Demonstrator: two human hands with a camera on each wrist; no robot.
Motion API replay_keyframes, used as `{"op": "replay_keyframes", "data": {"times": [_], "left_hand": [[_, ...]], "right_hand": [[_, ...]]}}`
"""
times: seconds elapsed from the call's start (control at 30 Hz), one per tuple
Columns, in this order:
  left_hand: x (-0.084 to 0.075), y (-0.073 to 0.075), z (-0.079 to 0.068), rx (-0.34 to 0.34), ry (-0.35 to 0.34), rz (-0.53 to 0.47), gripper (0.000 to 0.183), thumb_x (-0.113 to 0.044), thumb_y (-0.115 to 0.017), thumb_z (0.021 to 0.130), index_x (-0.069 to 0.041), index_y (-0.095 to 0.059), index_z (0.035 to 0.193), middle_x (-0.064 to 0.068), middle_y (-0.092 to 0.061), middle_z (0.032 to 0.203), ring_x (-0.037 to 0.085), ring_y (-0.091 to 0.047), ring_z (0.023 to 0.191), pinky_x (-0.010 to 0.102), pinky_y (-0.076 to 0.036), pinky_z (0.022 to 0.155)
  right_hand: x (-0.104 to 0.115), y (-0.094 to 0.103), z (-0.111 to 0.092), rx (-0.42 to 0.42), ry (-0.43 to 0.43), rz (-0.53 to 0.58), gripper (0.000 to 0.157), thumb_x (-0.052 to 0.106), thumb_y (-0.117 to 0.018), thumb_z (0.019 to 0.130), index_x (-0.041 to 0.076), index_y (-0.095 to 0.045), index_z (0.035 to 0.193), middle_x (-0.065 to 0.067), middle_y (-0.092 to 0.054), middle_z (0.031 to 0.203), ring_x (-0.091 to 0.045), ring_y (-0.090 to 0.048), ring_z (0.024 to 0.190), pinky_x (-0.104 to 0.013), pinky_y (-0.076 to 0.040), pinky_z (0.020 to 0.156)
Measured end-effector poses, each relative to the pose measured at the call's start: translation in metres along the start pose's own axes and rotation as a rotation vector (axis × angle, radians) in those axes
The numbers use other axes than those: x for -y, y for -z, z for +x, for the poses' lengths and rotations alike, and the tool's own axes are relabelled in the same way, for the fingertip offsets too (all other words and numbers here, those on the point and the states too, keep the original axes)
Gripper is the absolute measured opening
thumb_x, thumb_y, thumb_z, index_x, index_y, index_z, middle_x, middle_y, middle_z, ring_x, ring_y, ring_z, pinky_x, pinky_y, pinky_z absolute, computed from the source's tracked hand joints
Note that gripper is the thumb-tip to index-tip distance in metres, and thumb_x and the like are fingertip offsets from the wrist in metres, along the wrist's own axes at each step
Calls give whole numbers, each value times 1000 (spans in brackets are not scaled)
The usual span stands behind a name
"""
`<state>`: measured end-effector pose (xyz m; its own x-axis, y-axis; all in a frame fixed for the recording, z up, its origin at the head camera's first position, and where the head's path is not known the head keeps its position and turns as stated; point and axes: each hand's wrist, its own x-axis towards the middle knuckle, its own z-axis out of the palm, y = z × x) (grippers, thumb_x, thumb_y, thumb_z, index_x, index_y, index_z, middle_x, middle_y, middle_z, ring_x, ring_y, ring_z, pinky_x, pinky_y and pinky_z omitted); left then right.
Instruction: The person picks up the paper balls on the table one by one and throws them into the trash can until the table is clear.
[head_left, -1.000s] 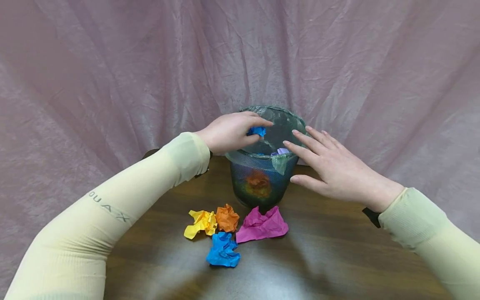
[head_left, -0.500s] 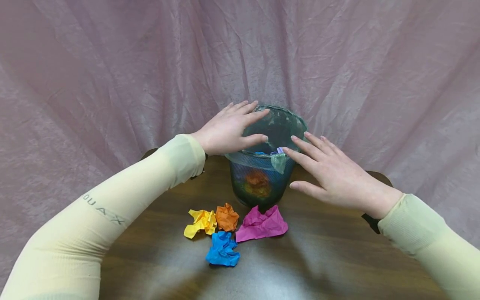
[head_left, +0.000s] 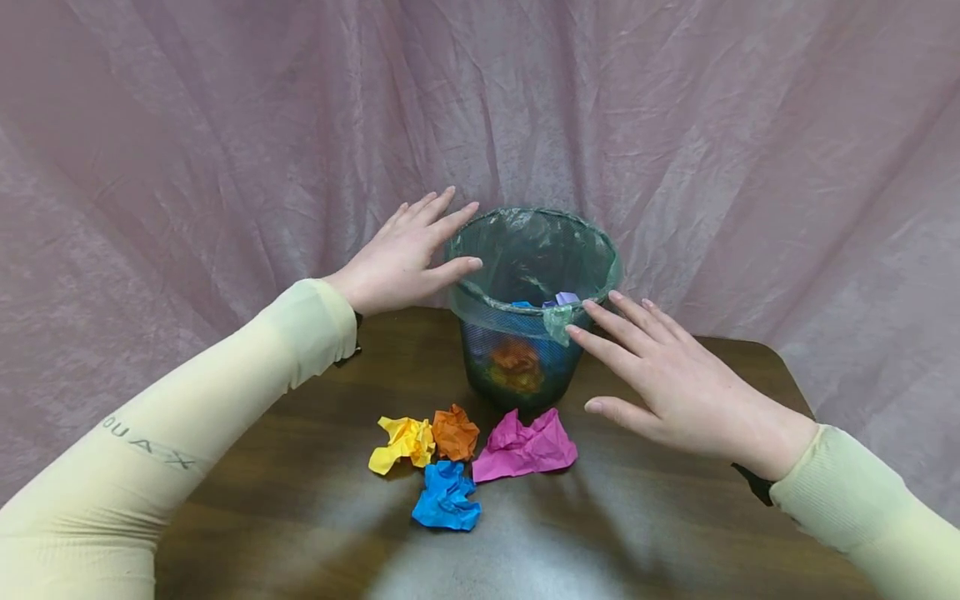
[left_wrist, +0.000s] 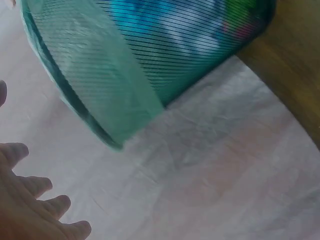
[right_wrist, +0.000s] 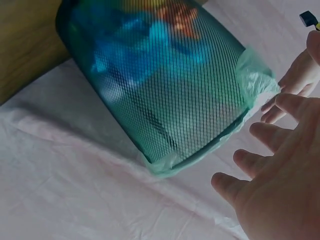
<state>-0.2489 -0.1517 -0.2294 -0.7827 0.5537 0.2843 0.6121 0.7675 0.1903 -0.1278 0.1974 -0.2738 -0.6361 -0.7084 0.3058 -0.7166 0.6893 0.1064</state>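
Observation:
A mesh wastebasket (head_left: 525, 333) lined with a green plastic bag stands at the back of the table. Through its mesh show crumpled papers, blue and orange ones (right_wrist: 177, 20) among them. My left hand (head_left: 405, 250), fingers spread and holding nothing, hovers at the basket's left rim. On the other side my right hand (head_left: 675, 375) is held with straight fingers, its tips near the front right rim; whether they touch it I cannot tell. In front of the basket lie crumpled papers: yellow (head_left: 402, 444), orange (head_left: 454, 433), blue (head_left: 446, 497) and magenta (head_left: 527, 447).
The wooden table (head_left: 675, 517) has a rounded back right corner. A pink curtain (head_left: 675, 125) hangs right behind the table and basket.
My left hand let go of a blue crumpled paper over the basket, then opened and drew back to the left. My right hand has lowered slightly. The papers on the table stay put.

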Motion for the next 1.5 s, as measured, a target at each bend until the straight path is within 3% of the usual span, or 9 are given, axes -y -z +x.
{"op": "replay_keyframes", "data": {"times": [0.3, 0.73, 0.9, 1.1, 1.33, 1.5], "left_hand": [[34, -13, -36, 8, 57, -22, 80, -65, -49, 100, -26, -21, 165, 8, -9, 171, 31, -6, 157, 55, -5, 124], [54, -67, -82, 99, 87, -29, 83, -66, -53, 98, -24, -25, 164, 11, -14, 170, 36, -12, 155, 62, -11, 121], [54, -84, -97, 145, 46, -64, 82, -63, -56, 98, -26, -25, 164, 10, -14, 170, 36, -12, 155, 64, -12, 120], [51, -101, -118, 239, -73, -103, 73, -53, -64, 99, -28, -36, 161, 9, -17, 170, 35, -11, 155, 61, -15, 121], [48, -118, -139, 348, -133, -156, 70, -39, -69, 99, -31, -37, 160, 10, -16, 170, 41, -16, 154, 59, -28, 117], [49, -130, -150, 373, -183, -174, 67, -24, -73, 97, -29, -44, 157, 12, -19, 169, 43, -21, 152, 56, -35, 114]], "right_hand": [[9, -24, -19, 27, 34, 32, 76, 55, -61, 99, 21, -35, 161, -11, -29, 166, -36, -15, 155, -56, -16, 122], [23, -71, -35, 80, 14, 92, 74, 56, -62, 97, 22, -40, 159, -6, -27, 167, -36, -18, 154, -57, -17, 121], [28, -83, -37, 88, 16, 104, 73, 58, -60, 98, 22, -40, 159, -6, -28, 166, -35, -19, 154, -58, -21, 119], [34, -94, -38, 118, 13, 139, 73, 63, -54, 99, 23, -41, 159, -6, -29, 166, -35, -19, 154, -59, -21, 119], [42, -106, -39, 165, 3, 176, 75, 67, -50, 99, 27, -36, 161, 0, -24, 168, -29, -13, 156, -56, -20, 121], [48, -112, -38, 218, 1, 191, 77, 68, -48, 99, 32, -27, 164, 4, -20, 170, -26, -10, 157, -54, -17, 122]]}}
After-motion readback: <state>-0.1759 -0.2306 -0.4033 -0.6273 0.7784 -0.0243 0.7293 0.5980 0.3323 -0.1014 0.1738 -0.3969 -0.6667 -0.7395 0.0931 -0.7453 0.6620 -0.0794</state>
